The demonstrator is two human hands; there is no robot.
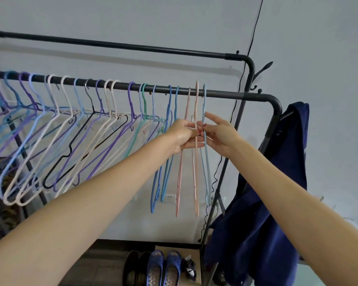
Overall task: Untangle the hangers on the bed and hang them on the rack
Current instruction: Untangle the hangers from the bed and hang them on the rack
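A black clothes rack has a lower rail carrying several thin hangers in purple, blue, cream, teal and black. At its right end hang a pink hanger, a peach hanger and a light blue hanger, all seen edge-on. My left hand grips the peach and pink hangers just below their necks. My right hand pinches the light blue hanger's neck between thumb and fingers. All three hooks sit over the rail. The bed is out of view.
An upper black rail runs above. A dark blue garment hangs off the rack's right post. Blue slippers and black shoes sit on the rack's bottom shelf. A black cable runs down the wall.
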